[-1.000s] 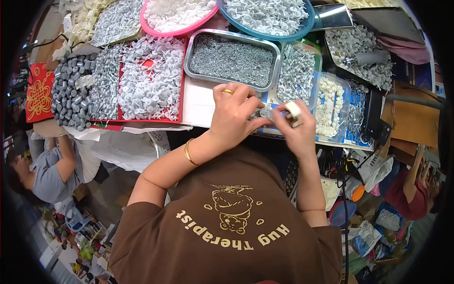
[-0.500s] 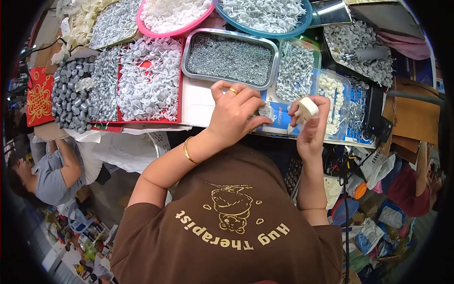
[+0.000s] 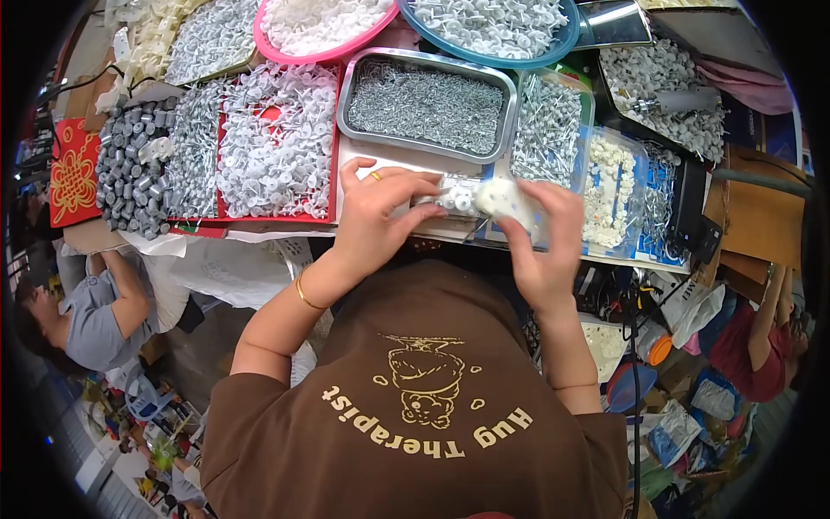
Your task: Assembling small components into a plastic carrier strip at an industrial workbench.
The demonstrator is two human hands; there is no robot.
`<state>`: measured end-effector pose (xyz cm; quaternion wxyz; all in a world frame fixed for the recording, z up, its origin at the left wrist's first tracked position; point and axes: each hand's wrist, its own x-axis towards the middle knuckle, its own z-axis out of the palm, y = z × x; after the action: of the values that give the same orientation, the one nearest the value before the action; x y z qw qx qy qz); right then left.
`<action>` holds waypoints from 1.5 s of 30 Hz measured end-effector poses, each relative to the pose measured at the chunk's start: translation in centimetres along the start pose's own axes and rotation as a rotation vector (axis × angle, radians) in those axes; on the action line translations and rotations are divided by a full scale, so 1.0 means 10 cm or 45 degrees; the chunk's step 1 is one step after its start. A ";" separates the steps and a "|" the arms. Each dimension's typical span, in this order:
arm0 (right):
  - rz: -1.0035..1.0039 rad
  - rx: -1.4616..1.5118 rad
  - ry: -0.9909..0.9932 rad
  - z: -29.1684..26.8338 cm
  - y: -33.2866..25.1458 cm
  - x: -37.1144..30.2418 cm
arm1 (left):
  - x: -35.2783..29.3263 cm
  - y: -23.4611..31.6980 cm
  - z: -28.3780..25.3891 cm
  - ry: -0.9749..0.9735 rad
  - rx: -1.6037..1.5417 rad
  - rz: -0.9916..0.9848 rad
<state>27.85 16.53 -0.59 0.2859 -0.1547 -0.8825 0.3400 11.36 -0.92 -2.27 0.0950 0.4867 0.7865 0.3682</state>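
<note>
Between my left thumb and fingers is a small clear plastic bag (image 3: 458, 195) with white round-headed pieces and metal bits showing in it. My left hand (image 3: 380, 212), with a gold ring and bangle, is closed on its left side. A cream-white rounded block (image 3: 500, 199) is pinched by my right hand (image 3: 549, 238), right against the bag; motion blurs it, and whether it is inside the bag's mouth I cannot tell. Just beyond both hands lies a metal tray (image 3: 428, 104) full of small screws.
A red box (image 3: 334, 177) of white disc-headed fixings and a heap of grey cylinders (image 3: 130, 173) lie left. Pink (image 3: 324, 57) and teal (image 3: 493, 60) basins stand behind. Clear tubs of screws (image 3: 547, 121) and cream pieces (image 3: 609, 186) sit right. Other people are at both sides.
My right hand has lowered and turned inward, bringing the cream-white block left to the bag. My left hand has shifted left and slightly down, still holding the bag.
</note>
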 end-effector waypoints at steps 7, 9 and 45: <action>-0.051 0.087 -0.072 0.27 -0.05 0.07 | -0.04 -0.04 0.06 -0.034 -0.272 -0.191; 0.000 0.107 -0.121 0.28 -0.04 0.08 | -0.02 -0.06 0.02 -0.082 -0.278 -0.194; 0.264 0.206 -0.372 -0.09 0.02 0.12 | 0.16 0.12 -0.03 -0.180 -0.074 0.021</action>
<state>27.42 17.68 0.31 0.1297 -0.1701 -0.8637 0.4563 11.21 0.54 -0.95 0.1614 0.5149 0.7628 0.3564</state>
